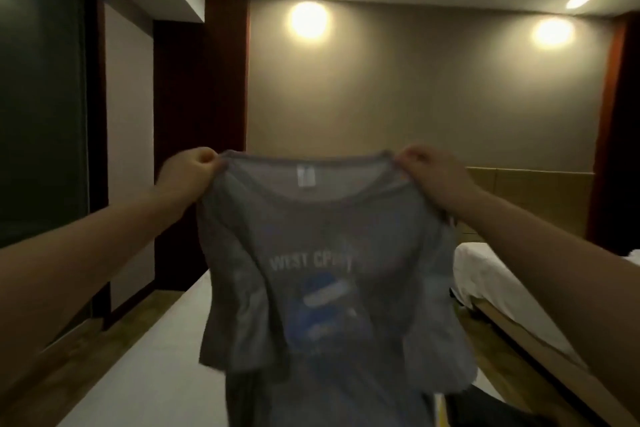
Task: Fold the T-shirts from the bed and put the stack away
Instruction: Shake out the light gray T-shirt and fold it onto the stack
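Dim hotel-type room, beige back wall (433, 97) with two glowing wall lights (308, 21). I see a dark panel (41, 97) filling the left side. White bed (149, 367) runs away from me at lower left, its left edge dropping to a strip of wood floor (138, 305). A second bed (491, 284) sits at right, with a tan headboard (530, 198) behind it and a narrow gap between the two beds.

Grey T-shirt (329, 270) is held up in the air in front of me, over the near bed, front facing me. It's blurred. Open air on both sides of it, and the hem runs off the bottom of frame. The white lettering is partly readable as "WEST", with a blue print (325, 308) below it. A white neck label (306, 178) shows inside the collar.

Left hand (194, 170) pinches the left shoulder by the collar, fingers curled on the fabric. Right hand (429, 173) pinches the right shoulder the same way. The hands are well apart and the collar is stretched between them.
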